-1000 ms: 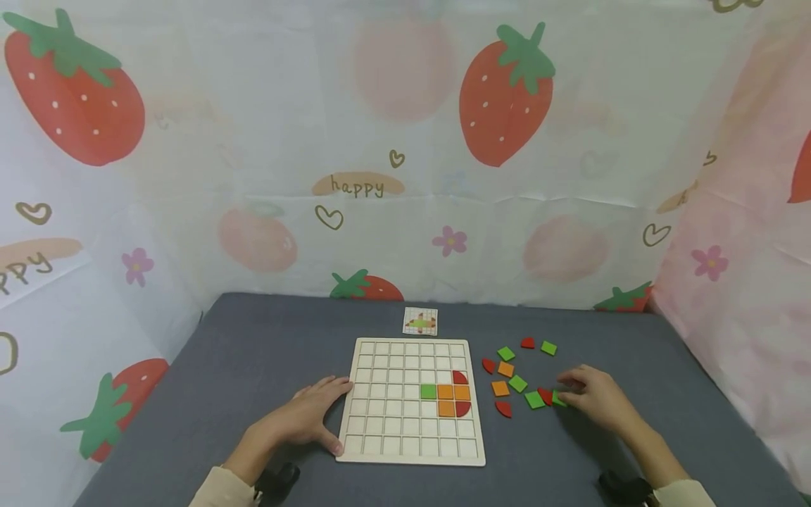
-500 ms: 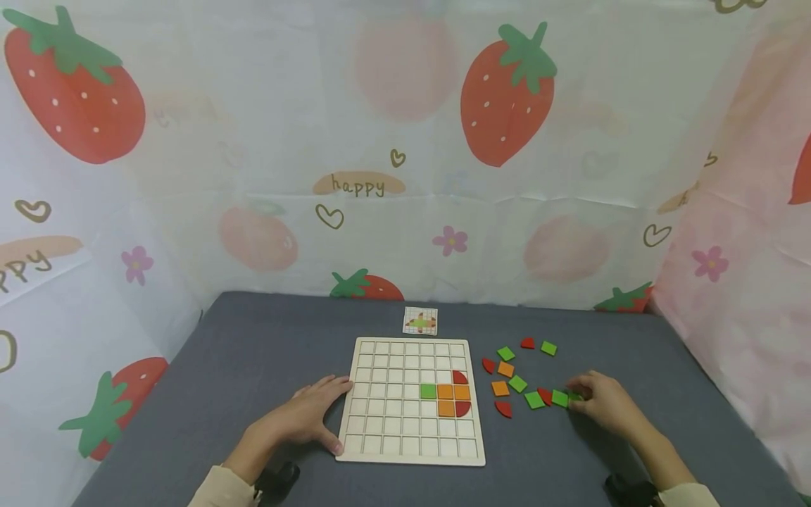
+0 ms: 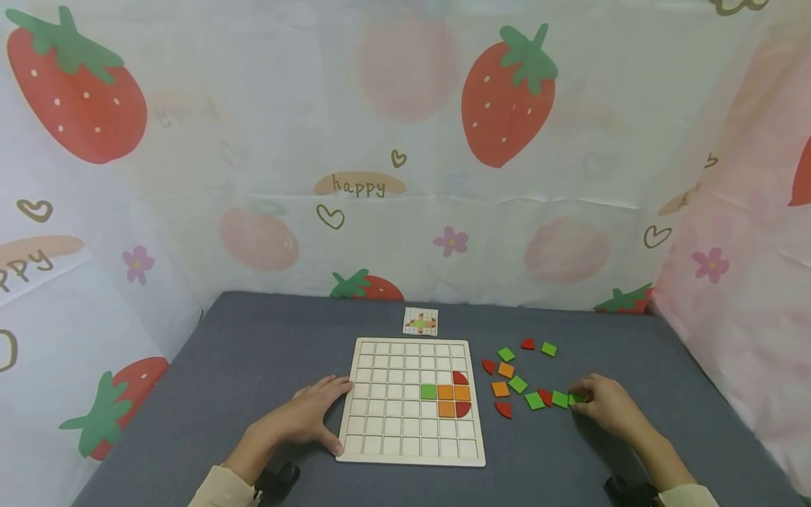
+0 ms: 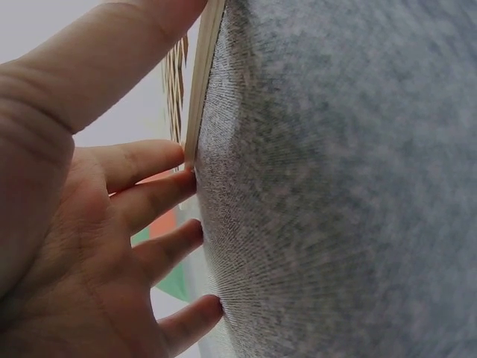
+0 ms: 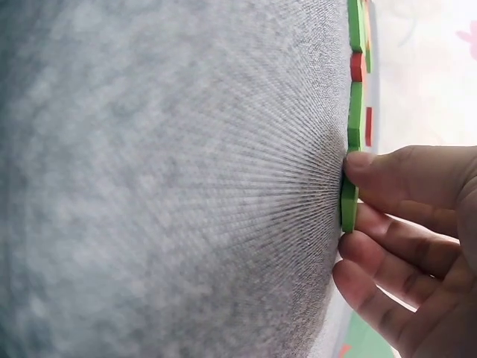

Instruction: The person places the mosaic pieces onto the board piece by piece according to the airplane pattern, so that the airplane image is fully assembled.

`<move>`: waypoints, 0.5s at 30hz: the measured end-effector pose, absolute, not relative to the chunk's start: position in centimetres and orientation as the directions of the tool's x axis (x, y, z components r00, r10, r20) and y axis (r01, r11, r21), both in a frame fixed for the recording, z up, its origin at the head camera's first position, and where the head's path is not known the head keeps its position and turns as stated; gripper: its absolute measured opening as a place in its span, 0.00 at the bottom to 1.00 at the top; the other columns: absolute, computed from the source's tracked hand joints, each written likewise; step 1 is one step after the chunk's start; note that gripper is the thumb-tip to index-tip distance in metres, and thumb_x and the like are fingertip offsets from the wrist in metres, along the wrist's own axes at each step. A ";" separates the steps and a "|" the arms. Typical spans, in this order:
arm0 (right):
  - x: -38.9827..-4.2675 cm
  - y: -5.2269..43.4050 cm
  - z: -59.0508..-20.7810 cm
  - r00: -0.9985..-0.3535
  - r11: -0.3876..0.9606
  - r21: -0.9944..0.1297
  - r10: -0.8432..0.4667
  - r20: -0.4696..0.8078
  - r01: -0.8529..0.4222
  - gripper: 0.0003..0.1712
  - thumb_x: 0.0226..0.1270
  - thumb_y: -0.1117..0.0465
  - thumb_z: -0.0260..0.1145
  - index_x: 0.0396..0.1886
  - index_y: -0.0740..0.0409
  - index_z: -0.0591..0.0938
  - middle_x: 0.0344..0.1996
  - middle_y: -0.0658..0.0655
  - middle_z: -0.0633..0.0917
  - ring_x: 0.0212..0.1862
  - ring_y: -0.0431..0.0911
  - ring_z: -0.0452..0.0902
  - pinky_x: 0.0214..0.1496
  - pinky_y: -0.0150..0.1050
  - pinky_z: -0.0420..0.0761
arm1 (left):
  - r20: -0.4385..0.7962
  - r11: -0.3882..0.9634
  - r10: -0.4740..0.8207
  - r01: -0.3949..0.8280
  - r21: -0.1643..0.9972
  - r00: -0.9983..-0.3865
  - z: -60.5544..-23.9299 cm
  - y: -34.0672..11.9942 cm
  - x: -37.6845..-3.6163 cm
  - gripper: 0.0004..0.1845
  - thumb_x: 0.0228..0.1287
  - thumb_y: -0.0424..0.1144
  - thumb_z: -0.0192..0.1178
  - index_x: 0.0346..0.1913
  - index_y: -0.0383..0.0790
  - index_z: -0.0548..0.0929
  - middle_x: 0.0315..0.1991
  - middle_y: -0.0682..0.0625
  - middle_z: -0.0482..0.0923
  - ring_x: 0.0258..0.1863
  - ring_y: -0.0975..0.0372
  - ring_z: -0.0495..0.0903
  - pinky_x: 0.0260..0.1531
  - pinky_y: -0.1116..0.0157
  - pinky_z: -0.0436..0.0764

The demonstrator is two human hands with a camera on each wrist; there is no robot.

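At the left edge of the pale wooden grid board (image 3: 393, 446), my left hand (image 3: 310, 414) rests with fingers spread and fairly straight. Its thumb and fingertips touch the board's side (image 4: 197, 97). My right hand (image 3: 605, 403) pinches a green square tile (image 5: 349, 205) lying on the cloth, thumb on one edge and fingers by another. In the head view that tile is partly hidden by the fingers. Just left of it lie another green tile (image 3: 560, 398), a red quarter-round tile (image 3: 545, 397) and a further green tile (image 3: 534, 401).
On the board sit one green tile (image 3: 428, 391), several orange squares (image 3: 446, 408) and red quarter-rounds (image 3: 463, 408). Loose green, orange (image 3: 505, 370) and red tiles lie right of it. A small picture card (image 3: 420, 322) lies behind the board on the grey cloth (image 3: 285, 331).
My right hand has shifted slightly right, off one green tile that now shows fully, and onto another green tile at its fingertips. My left hand and the board have stayed put.
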State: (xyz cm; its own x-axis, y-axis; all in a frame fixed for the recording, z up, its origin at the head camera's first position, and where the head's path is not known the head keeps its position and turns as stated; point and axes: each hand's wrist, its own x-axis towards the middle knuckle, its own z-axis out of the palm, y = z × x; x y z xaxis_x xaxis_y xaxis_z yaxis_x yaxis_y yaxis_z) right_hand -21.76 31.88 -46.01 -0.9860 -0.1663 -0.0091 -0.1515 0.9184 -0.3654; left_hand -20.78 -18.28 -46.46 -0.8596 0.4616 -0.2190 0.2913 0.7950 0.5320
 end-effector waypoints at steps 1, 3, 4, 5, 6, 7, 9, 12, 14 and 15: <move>-21.8 31.9 -46.0 -0.987 0.919 -0.367 -0.163 -0.013 -0.147 0.14 0.46 0.62 0.70 0.35 0.63 0.84 0.27 0.51 0.78 0.30 0.41 0.70 0.30 0.36 0.70 | -0.219 0.796 0.462 0.293 0.530 -0.859 -46.5 -18.3 -20.8 0.57 0.27 0.55 0.73 0.67 0.40 0.60 0.68 0.44 0.57 0.69 0.46 0.51 0.60 0.39 0.53; -21.7 31.9 -46.0 -0.987 0.919 -0.369 -0.159 -0.016 -0.142 0.14 0.46 0.62 0.70 0.35 0.62 0.84 0.27 0.51 0.78 0.31 0.41 0.71 0.30 0.36 0.70 | -0.219 0.798 0.464 0.297 0.524 -0.858 -46.5 -18.3 -20.8 0.57 0.27 0.56 0.73 0.67 0.40 0.60 0.68 0.45 0.57 0.69 0.46 0.51 0.60 0.39 0.53; -21.7 31.9 -46.0 -0.987 0.919 -0.368 -0.160 -0.016 -0.143 0.14 0.46 0.62 0.70 0.35 0.62 0.84 0.27 0.52 0.79 0.31 0.41 0.71 0.30 0.36 0.70 | -0.218 0.797 0.466 0.300 0.524 -0.858 -46.5 -18.3 -20.8 0.57 0.27 0.56 0.73 0.67 0.40 0.60 0.68 0.45 0.57 0.69 0.46 0.51 0.60 0.39 0.53; -21.7 31.9 -46.1 -0.987 0.918 -0.371 -0.159 -0.017 -0.142 0.14 0.46 0.63 0.70 0.35 0.62 0.84 0.27 0.52 0.79 0.31 0.42 0.71 0.30 0.36 0.70 | -0.218 0.797 0.467 0.301 0.524 -0.857 -46.5 -18.3 -20.8 0.57 0.27 0.56 0.73 0.67 0.40 0.60 0.68 0.45 0.57 0.69 0.46 0.51 0.60 0.38 0.53; -21.7 31.9 -46.1 -0.987 0.917 -0.371 -0.161 -0.016 -0.144 0.14 0.46 0.63 0.70 0.35 0.62 0.84 0.27 0.52 0.79 0.31 0.42 0.71 0.30 0.36 0.70 | -0.216 0.795 0.469 0.304 0.524 -0.856 -46.4 -18.3 -20.8 0.57 0.27 0.55 0.73 0.67 0.40 0.60 0.68 0.44 0.57 0.69 0.46 0.51 0.59 0.38 0.53; -21.8 31.9 -46.1 -0.987 0.917 -0.372 -0.158 -0.015 -0.141 0.14 0.46 0.63 0.70 0.35 0.62 0.84 0.27 0.52 0.79 0.31 0.42 0.71 0.30 0.36 0.71 | -0.213 0.793 0.473 0.308 0.525 -0.855 -46.4 -18.3 -20.8 0.57 0.27 0.55 0.73 0.67 0.39 0.60 0.68 0.44 0.58 0.69 0.46 0.51 0.59 0.38 0.53; -21.8 32.0 -46.1 -0.987 0.916 -0.376 -0.160 -0.012 -0.143 0.14 0.46 0.63 0.70 0.35 0.62 0.84 0.27 0.52 0.79 0.30 0.42 0.72 0.30 0.35 0.71 | -0.210 0.791 0.475 0.310 0.527 -0.854 -46.4 -18.3 -20.8 0.57 0.27 0.55 0.73 0.67 0.39 0.60 0.68 0.44 0.58 0.69 0.46 0.51 0.59 0.38 0.53; -21.7 32.0 -46.1 -0.987 0.913 -0.380 -0.163 -0.008 -0.148 0.14 0.46 0.62 0.70 0.35 0.62 0.84 0.28 0.52 0.79 0.31 0.42 0.72 0.30 0.35 0.71 | -0.210 0.791 0.475 0.311 0.528 -0.854 -46.4 -18.3 -20.8 0.57 0.27 0.55 0.73 0.67 0.39 0.60 0.68 0.43 0.58 0.69 0.45 0.51 0.59 0.38 0.53; -21.7 32.0 -46.1 -0.986 0.911 -0.382 -0.168 -0.005 -0.153 0.13 0.46 0.62 0.70 0.35 0.62 0.84 0.28 0.52 0.79 0.31 0.42 0.72 0.30 0.35 0.71 | -0.211 0.792 0.474 0.308 0.528 -0.855 -46.4 -18.3 -20.7 0.57 0.27 0.55 0.73 0.67 0.39 0.60 0.68 0.43 0.58 0.69 0.46 0.51 0.59 0.38 0.53; -21.7 32.0 -46.0 -0.987 0.911 -0.385 -0.164 -0.005 -0.149 0.13 0.46 0.63 0.70 0.35 0.62 0.84 0.28 0.52 0.79 0.31 0.42 0.72 0.30 0.35 0.72 | -0.211 0.792 0.473 0.308 0.527 -0.856 -46.4 -18.3 -20.7 0.57 0.27 0.55 0.73 0.67 0.39 0.60 0.68 0.43 0.58 0.69 0.46 0.51 0.59 0.38 0.53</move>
State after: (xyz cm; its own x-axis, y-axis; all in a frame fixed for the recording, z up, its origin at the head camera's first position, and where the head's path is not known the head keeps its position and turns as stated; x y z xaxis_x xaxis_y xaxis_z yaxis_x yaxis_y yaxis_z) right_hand -21.70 31.98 -46.02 -0.9865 -0.1635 -0.0052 -0.1490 0.9107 -0.3852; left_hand -20.74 -18.31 -46.41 -0.8555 0.4727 -0.2112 0.3075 0.7921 0.5273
